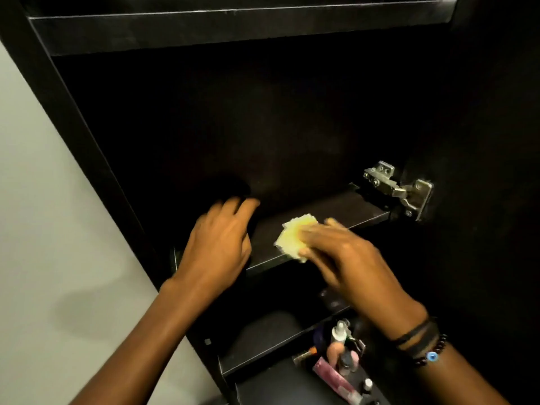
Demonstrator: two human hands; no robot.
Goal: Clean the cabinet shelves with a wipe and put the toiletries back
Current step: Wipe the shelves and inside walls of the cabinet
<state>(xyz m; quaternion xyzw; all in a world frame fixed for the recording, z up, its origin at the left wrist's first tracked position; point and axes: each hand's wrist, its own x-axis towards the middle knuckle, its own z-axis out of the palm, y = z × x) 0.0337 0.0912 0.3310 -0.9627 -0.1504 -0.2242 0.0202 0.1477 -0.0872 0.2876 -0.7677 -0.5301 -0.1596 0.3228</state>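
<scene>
Black cabinet panelling fills nearly the whole view, and the one bright fixture in it is a silver metal door hinge screwed to the side wall. Just left of the hinge and slightly below it runs the dark flat middle shelf, with no bottles on it. Further left of the hinge lies the folded pale-yellow wipe, flat on that board near its front edge.

The right hand presses the wipe down with straight fingers laid over it. Its thumb sits at the wipe's near edge, and blur hides whether it tucks underneath. The left hand, farthest left of the hinge, rests at the shelf's end with fingers loosely bent, holding nothing I can make out.

Well below the hinge, a cluster of small toiletry bottles and a pink tube stands on a dark surface. High above the hinge is an upper dark shelf, and below the hinge a lower dark shelf.

I judge the wiping step to be in hand, on the middle shelf, with restocking not yet begun. The next move calls for flat, even pressure carried sideways toward the hinge and into the back corner, with the left hand clear of the path. Whether the other shelves are already clean I cannot tell.
</scene>
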